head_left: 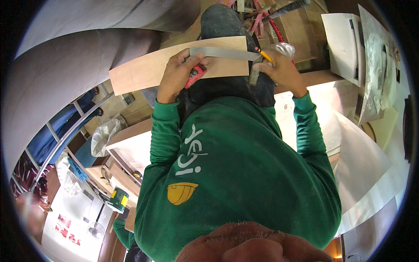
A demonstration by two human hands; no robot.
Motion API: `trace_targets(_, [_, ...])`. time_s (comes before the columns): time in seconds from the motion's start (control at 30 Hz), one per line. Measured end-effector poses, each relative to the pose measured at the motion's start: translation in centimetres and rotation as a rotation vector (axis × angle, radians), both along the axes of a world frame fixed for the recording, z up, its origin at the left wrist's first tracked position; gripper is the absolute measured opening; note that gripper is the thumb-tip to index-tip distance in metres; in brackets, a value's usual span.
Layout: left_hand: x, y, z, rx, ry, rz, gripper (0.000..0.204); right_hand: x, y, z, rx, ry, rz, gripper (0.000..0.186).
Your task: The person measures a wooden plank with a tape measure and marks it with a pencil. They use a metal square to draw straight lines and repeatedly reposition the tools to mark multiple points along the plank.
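Left fingers point(194, 60) gripped red tape measure point(196, 76), grey metal blade point(227, 53); right fingers point(261, 67), yellow pencil point(265, 56). Pale wooden board point(142, 72) seemed mid-marking; next stroke needed steadiness.

A head-worn fisheye looks steeply down; the green sweatshirt point(244, 161) is near, the wooden board point(144, 70) farther.

A dark-green, long-sleeved fabric sweatshirt point(262, 174) ends in close-fitting green cuffs point(166, 107) just behind the bare left hand point(175, 72) and right hand point(284, 73). Creases ring both sleeves point(310, 129). On the left hand's side of the chest sit rounded white lettering point(193, 157) and, farther from the hands, a yellow hard-hat-shaped print point(181, 194). Dark grey, dusty fabric trousers point(221, 24) show between and beyond the hands.
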State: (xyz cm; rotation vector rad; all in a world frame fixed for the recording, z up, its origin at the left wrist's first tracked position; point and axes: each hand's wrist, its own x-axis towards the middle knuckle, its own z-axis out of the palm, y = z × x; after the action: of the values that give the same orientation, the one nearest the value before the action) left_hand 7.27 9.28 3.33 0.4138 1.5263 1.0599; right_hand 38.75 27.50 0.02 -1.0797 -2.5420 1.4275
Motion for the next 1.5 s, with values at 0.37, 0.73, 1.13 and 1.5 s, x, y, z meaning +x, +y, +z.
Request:
trace_targets(0.37, [-1.8,-1.1,2.1,-0.078,0.679,-0.077,0.043,-4.4,-3.9,4.8,-0.225,0.051,-0.357,0.038])
trace_targets(0.73, [-0.7,-0.4,1.2,-0.204,1.236,-0.134,0.041,-6.2,-5.4,3.4,-0.053,-0.009,-0.406,0.045])
trace_targets(1.13, [-0.6,0.1,1.1,-0.261,1.227,-0.105,0.038,-6.7,-5.5,2.4,-0.056,0.055,-0.489,0.041])
trace_targets(1.5, [1.2,0.5,1.6,0.02,1.066,-0.03,0.043,-6.7,-5.7,3.4,0.103,-0.056,-0.199,0.062])
